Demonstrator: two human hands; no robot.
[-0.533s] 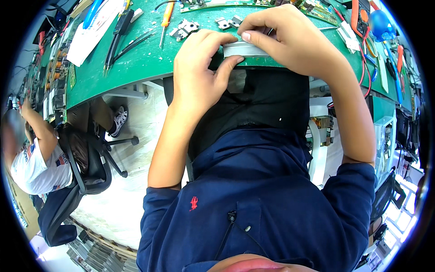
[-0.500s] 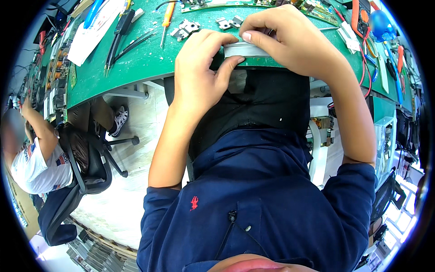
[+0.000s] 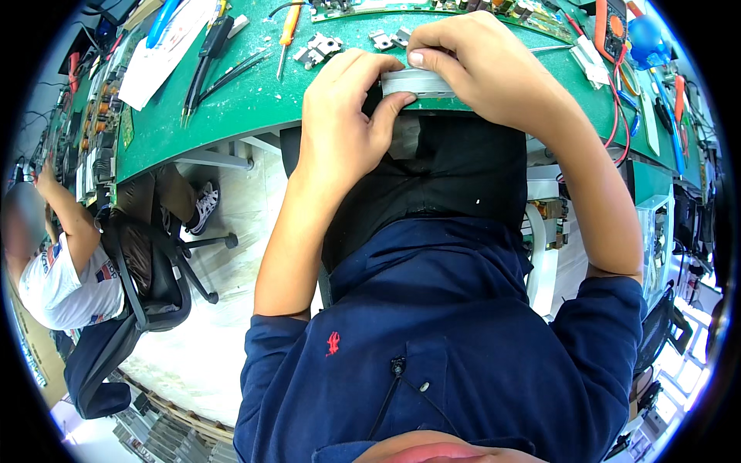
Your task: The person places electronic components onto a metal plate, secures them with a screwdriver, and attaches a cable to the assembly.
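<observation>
A silvery ribbed metal block [image 3: 421, 83], like a heat sink, is held at the near edge of the green bench. My left hand [image 3: 343, 116] is closed on its left end, thumb below and fingers curled over the top. My right hand [image 3: 486, 69] grips its right part, with the thumb and forefinger bent along the upper side. The right end of the block is hidden behind that hand. Just beyond my hands, small metal brackets [image 3: 319, 49] and two more small metal pieces [image 3: 382, 40] lie on the bench.
An orange-handled screwdriver [image 3: 289, 27], tweezers [image 3: 231, 76] and a white paper [image 3: 166, 58] lie to the left. A circuit board [image 3: 386, 8] is along the back. At right are a multimeter [image 3: 610, 31] and red leads. A seated co-worker [image 3: 73, 278] is at far left.
The block has tilted slightly between my hands, and my right hand has shifted a little. My left hand keeps its hold.
</observation>
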